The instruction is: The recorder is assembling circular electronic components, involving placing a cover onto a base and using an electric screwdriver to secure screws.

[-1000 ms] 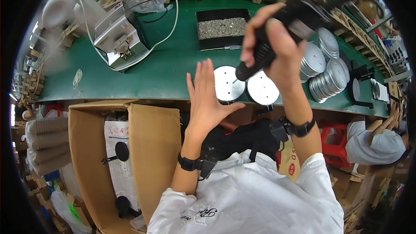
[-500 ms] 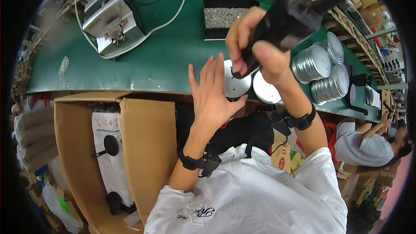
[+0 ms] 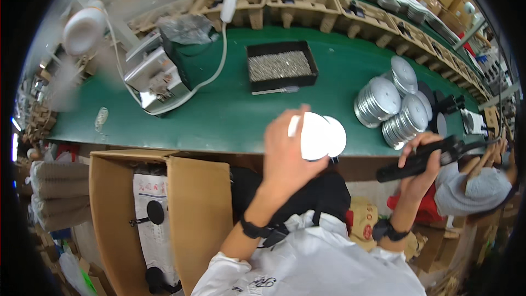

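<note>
My left hand (image 3: pixel 286 151) is closed on the edge of a round silver disc (image 3: pixel 314 138), fingers at its far left rim and thumb below. The disc glares white and appears tilted up at the table's near edge. Partly behind it is a second round disc (image 3: pixel 337 136), with a dark part under its near rim. Off to the right, beyond the table's front edge, my right hand (image 3: pixel 423 164) grips a black electric screwdriver (image 3: pixel 402 168) with a cable at its back end. Its tip is hard to make out.
Small metal screws fill a black box (image 3: pixel 309 79) mid-table. Stacks of silver discs (image 3: pixel 377 102) stand at right. A white device (image 3: pixel 159 79) with a cable sits at left. An open cardboard box (image 3: pixel 200 208) is below the table. Another person (image 3: pixel 471 186) sits at far right.
My right hand has carried the screwdriver away from the disc, down and to the right. The left hand, earlier spread beside the disc, now grips it. The whole view has shifted.
</note>
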`<action>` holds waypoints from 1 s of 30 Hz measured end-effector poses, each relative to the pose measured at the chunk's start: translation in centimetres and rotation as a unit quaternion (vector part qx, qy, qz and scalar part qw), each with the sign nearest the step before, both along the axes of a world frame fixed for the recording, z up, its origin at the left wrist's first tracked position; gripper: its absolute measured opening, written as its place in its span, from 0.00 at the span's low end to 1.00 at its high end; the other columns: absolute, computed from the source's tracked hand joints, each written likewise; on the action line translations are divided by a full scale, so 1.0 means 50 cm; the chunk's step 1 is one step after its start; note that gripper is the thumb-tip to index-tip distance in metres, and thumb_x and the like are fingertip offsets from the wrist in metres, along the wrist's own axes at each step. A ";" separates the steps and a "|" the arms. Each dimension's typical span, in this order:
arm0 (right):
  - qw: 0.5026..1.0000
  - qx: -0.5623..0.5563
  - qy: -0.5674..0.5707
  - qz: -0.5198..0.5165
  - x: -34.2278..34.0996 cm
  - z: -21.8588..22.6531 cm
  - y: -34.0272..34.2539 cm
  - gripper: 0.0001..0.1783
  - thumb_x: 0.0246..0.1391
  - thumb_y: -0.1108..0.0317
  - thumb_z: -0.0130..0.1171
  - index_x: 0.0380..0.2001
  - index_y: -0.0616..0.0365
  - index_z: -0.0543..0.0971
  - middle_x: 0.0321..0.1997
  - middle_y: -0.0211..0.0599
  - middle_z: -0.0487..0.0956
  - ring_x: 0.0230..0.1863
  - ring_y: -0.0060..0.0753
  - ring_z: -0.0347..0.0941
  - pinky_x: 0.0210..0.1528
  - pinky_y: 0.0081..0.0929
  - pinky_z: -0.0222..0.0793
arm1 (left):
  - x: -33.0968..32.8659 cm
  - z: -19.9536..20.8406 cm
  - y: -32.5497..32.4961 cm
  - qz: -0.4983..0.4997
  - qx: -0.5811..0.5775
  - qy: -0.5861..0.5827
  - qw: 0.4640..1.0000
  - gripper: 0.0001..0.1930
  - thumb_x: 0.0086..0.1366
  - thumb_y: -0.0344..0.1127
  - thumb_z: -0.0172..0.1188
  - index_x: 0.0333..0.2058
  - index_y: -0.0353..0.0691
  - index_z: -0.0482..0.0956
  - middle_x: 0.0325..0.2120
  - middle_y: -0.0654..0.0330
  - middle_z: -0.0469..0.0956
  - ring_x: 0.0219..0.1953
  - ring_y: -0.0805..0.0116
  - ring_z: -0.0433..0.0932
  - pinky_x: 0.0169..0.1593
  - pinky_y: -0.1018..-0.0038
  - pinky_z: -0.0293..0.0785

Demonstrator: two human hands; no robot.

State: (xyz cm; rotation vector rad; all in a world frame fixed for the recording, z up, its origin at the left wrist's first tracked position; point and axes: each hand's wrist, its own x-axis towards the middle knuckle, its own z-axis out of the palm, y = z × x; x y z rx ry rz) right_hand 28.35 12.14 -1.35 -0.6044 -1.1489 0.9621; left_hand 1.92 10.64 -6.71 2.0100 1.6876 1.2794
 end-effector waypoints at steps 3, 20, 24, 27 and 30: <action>0.977 -0.145 -0.134 -0.078 0.065 -0.072 -0.015 0.07 0.60 0.74 0.56 0.40 0.61 0.71 0.36 0.37 0.75 0.29 0.27 0.73 0.30 0.25 0.73 | 0.038 -0.004 0.041 -0.088 -0.042 0.145 0.985 0.47 0.41 0.43 0.73 0.63 0.39 0.67 0.60 0.42 0.66 0.61 0.44 0.66 0.63 0.53 0.63; 0.816 -0.106 -0.333 -0.460 0.213 -0.250 -0.022 0.28 0.56 0.67 0.65 0.58 0.65 0.70 0.53 0.45 0.74 0.57 0.40 0.70 0.59 0.36 0.66 | 0.207 0.117 0.179 -0.303 -0.123 0.346 0.879 0.42 0.37 0.31 0.72 0.57 0.43 0.69 0.50 0.48 0.69 0.54 0.46 0.68 0.48 0.55 0.74; 0.896 -0.100 -0.381 -0.204 0.231 -0.124 -0.041 0.29 0.52 0.64 0.65 0.56 0.64 0.72 0.52 0.48 0.76 0.57 0.49 0.71 0.61 0.41 0.64 | 0.343 0.138 0.135 -0.342 0.009 0.316 0.885 0.43 0.38 0.31 0.73 0.59 0.50 0.70 0.53 0.49 0.67 0.57 0.47 0.67 0.52 0.55 0.70; 0.903 -0.239 -0.357 0.008 0.283 -0.063 -0.064 0.26 0.49 0.63 0.65 0.50 0.65 0.75 0.41 0.50 0.80 0.42 0.46 0.78 0.48 0.36 0.72 | 0.448 0.098 0.105 -0.364 0.160 0.282 0.873 0.49 0.36 0.30 0.73 0.64 0.55 0.69 0.57 0.50 0.65 0.58 0.49 0.66 0.54 0.55 0.66; 0.871 -0.212 -0.414 -0.155 0.353 -0.052 -0.101 0.23 0.50 0.63 0.65 0.46 0.67 0.76 0.35 0.47 0.80 0.35 0.44 0.78 0.40 0.35 0.73 | 0.530 0.089 0.100 -0.392 0.164 0.210 0.881 0.51 0.38 0.34 0.75 0.66 0.52 0.65 0.64 0.46 0.58 0.65 0.44 0.59 0.62 0.50 0.61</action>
